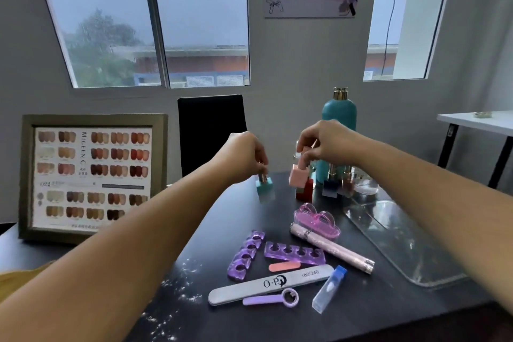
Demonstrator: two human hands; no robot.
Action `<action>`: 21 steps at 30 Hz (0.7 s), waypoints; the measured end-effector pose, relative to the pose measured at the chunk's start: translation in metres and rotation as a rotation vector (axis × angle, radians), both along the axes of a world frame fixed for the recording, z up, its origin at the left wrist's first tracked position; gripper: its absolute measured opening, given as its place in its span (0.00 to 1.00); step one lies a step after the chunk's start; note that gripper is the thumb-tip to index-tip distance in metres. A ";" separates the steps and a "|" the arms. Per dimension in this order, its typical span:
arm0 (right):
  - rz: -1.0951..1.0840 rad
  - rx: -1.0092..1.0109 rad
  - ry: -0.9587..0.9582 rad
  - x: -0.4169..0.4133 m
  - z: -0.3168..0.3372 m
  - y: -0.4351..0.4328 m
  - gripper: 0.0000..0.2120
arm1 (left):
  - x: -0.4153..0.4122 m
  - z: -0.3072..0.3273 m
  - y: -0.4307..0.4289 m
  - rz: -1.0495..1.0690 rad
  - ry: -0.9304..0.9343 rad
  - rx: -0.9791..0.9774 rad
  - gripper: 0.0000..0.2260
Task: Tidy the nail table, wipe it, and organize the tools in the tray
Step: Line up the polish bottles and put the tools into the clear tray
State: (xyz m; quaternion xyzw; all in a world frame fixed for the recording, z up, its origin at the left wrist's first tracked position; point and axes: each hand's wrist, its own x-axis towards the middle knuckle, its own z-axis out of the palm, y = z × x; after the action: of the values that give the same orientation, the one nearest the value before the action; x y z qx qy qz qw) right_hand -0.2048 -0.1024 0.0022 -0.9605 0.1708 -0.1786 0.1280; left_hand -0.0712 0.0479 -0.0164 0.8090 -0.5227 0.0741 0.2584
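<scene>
Tidying step, bottles. Your left hand (247,155) pinches the teal polish bottle (264,185) by its cap; your right hand (324,144) grips the pink bottle (297,175), both near the far edge of the desk (374,314). Next, probably: stand them upright beside the clear tray (402,244), right edge.

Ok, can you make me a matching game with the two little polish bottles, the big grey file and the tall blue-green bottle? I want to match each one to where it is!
Things
1. pink polish bottle
2. small teal polish bottle
3. grey nail file
4. tall teal bottle

Places
A. lying flat on the table
B. gripped by the left hand
C. standing at the back, behind the right hand
D. gripped by the right hand

Pairs: 1-D, 2-B, 3-A, 4-C
</scene>
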 end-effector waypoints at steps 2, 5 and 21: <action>-0.023 -0.002 0.023 -0.009 -0.002 -0.010 0.04 | -0.005 -0.005 -0.020 -0.031 -0.003 -0.019 0.05; -0.061 -0.019 0.066 -0.020 -0.009 -0.024 0.05 | -0.016 -0.017 -0.046 -0.064 -0.004 -0.027 0.03; -0.103 -0.070 0.137 -0.013 -0.039 -0.054 0.07 | -0.032 -0.040 -0.098 -0.110 -0.065 0.019 0.07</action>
State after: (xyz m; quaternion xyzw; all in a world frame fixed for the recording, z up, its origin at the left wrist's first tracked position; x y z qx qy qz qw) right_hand -0.2180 -0.1559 -0.0371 -0.9642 0.2221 -0.1249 0.0730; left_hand -0.1033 -0.0499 -0.0564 0.7786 -0.5753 0.0811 0.2372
